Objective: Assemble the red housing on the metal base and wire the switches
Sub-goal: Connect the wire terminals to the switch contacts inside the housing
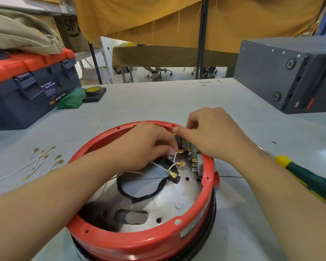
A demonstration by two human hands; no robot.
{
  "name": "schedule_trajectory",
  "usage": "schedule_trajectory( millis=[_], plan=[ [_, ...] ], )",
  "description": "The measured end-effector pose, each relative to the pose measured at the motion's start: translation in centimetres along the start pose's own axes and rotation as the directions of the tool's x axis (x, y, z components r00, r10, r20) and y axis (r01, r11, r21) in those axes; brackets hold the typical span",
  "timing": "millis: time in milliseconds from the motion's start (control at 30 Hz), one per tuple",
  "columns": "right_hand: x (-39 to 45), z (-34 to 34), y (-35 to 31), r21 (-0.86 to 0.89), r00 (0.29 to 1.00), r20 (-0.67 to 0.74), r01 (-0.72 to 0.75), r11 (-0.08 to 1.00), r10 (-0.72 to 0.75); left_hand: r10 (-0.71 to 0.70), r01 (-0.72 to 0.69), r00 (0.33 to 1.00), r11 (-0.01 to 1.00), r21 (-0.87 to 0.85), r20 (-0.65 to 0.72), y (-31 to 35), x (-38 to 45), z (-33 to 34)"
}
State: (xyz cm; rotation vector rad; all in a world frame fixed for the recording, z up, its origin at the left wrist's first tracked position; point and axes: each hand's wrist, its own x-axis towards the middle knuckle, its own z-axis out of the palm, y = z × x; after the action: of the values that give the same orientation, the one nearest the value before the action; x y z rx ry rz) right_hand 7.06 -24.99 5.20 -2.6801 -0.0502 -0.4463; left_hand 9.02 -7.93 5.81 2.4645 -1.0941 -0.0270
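The round red housing (143, 243) sits on the metal base (166, 206) in front of me, open side up. Switches (193, 159) with metal tabs line its far right inner wall. My left hand (145, 147) reaches inside and pinches a white wire with a brass connector (180, 151) right at the switch tabs. My right hand (213, 134) curls over the rim and grips the switch block from outside. More white wires with brass connectors (179, 164) and a black sleeved cable (158, 187) lie on the base.
Loose white wires (41, 159) lie on the grey table at left. A blue and red toolbox (30, 87), a green bag and a tape roll (94, 91) stand behind them. A grey machine case (290, 72) is at back right, a green-yellow screwdriver (312, 181) beside my right forearm.
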Motion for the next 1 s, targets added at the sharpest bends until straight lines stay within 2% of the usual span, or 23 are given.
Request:
schedule_trajectory(
  millis=[67,200,567,1000],
  plan=[
    [0.01,-0.08,0.01,-0.036,1.0,-0.008,0.004,0.999,-0.005,0.004,-0.004,1.0,1.0,0.012,0.008,-0.04,0.05,-0.02],
    [0.19,-0.16,0.32,0.035,0.999,0.045,-0.003,0.999,0.002,0.029,-0.029,1.0,0.999,0.04,0.0,-0.06,0.11,0.02],
    [0.4,0.09,0.57,0.123,0.998,0.058,0.013,0.992,-0.02,0.09,-0.086,0.996,0.99,0.109,-0.026,0.33,0.06,0.19],
    [0.45,0.1,0.61,0.119,0.997,0.053,0.046,0.992,-0.053,0.111,-0.103,0.992,0.988,0.113,-0.06,0.47,0.24,0.68]
  ],
)
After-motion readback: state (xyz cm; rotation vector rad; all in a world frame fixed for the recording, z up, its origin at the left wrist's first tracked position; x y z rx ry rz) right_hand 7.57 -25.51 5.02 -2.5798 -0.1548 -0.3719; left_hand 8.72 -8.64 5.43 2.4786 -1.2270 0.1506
